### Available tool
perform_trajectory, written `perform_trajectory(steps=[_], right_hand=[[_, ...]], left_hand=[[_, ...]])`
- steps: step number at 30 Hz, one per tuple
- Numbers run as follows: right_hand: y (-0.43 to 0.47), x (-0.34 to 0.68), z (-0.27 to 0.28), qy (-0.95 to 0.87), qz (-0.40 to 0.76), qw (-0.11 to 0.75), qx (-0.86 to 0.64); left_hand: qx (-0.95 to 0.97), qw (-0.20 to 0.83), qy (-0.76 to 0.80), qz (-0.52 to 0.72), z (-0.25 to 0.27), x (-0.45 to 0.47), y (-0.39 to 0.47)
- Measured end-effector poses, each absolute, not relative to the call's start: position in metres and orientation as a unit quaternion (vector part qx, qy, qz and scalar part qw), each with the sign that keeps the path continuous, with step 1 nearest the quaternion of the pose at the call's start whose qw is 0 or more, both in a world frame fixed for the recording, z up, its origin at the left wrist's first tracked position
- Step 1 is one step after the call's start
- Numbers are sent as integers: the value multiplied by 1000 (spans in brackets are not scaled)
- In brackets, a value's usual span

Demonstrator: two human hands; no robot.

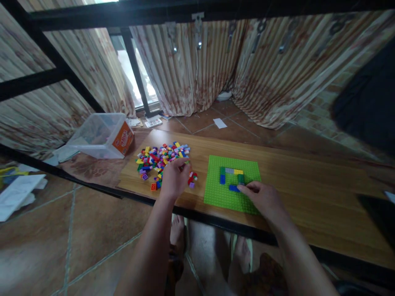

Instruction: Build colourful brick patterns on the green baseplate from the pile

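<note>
Right hand [266, 200]: pinch on blue brick [233, 188]

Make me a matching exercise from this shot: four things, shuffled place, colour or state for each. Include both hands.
Things
1. Left hand
2. Right hand
3. Board
4. Box

Descriptions
A. Green and studded, lying flat on the table
B. At the pile of loose bricks
C. See-through, with an orange label
D. Fingertips at a blue brick

Pairs: 1-B, 2-D, 3-A, 4-C
</note>
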State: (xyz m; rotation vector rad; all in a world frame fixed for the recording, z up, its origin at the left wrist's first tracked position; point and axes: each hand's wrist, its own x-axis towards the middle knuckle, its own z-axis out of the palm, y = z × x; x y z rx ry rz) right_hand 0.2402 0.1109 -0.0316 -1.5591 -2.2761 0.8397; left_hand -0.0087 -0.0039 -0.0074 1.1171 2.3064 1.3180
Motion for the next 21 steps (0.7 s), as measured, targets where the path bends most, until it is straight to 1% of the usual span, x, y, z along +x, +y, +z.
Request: perform_trajectory(steps=[4,8,10,15,19,21], right_hand=[[114,242,-31,-768,294,110,-558],[121,243,-39,-777,268,99,-562],[123,243,-43,-780,256,92,-564],[127,244,-49,-781,251,89,-565],[129,245,-53,-783,246,93,-563],[131,246,-56,-788,233,117,-558]], left_hand=[[318,89,811,484,1,-37,-21],[243,66,824,507,8,-65,-46],[223,61,840,492,7,-73,-57],[238,84,879,404,0,-80,-69],[247,100,883,387,4,-83,-77],[227,89,891,383,8,-87,-83]])
